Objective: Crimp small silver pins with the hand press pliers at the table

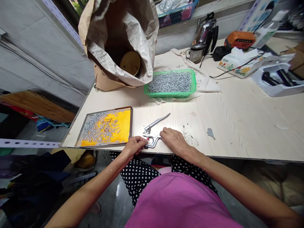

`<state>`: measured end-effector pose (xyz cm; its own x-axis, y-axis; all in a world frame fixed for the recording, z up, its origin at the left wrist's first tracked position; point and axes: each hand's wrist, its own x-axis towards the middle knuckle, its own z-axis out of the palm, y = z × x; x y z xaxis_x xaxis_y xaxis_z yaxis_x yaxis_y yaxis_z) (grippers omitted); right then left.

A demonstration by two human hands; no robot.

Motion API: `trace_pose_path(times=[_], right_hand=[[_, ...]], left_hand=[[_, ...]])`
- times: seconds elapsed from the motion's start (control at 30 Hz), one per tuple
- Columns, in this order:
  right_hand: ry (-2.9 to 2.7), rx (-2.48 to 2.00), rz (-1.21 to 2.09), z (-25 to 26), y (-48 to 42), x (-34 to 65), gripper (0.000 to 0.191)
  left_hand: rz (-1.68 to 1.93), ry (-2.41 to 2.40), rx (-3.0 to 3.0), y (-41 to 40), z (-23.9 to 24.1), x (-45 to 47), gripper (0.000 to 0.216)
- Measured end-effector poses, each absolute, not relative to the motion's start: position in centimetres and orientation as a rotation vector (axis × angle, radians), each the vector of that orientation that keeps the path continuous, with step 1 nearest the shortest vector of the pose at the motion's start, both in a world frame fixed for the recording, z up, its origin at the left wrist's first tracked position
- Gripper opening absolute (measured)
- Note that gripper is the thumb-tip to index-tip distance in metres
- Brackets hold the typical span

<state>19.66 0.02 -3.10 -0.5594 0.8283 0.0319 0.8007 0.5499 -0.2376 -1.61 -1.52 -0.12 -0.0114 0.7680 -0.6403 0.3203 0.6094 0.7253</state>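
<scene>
Metal snap-fastener-style hand pliers [155, 138] lie near the table's front edge, one long handle angled up to the right and a small spring by the pivot. At the jaw, my left hand [136, 145] has its thumb and fingertips pinched together beside a tiny red part; what they hold is too small to make out. My right hand [174, 140] is closed with curled fingers on the lower handle at the right side of the tool. Left of my left hand, a shallow tray [131, 123] with a yellow bottom holds many small silvery metal pieces, mostly heaped toward its left side.
A green plastic basket [194, 83] full of similar metal pieces sits on cloth behind the pliers. An open woven sack [144, 47] stands at the back left. Farther right are a metal kettle [204, 31], an orange device [239, 40], a tissue box [237, 65] and a white container [275, 90].
</scene>
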Motion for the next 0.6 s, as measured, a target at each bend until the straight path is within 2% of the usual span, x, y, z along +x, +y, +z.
trace_pose_path(times=[0.3,0.6], right_hand=[[-2.600,-1.379,0.261,-3.4,-0.1,19.7,0.016],[-2.588,-1.395,0.272,-3.4,-0.3,19.5,0.015]], left_hand=[[0.382,1.649,1.036,-1.3,-0.3,-1.6,0.021],[0.127,1.543,0.976,0.4,0.5,-2.0,0.029]])
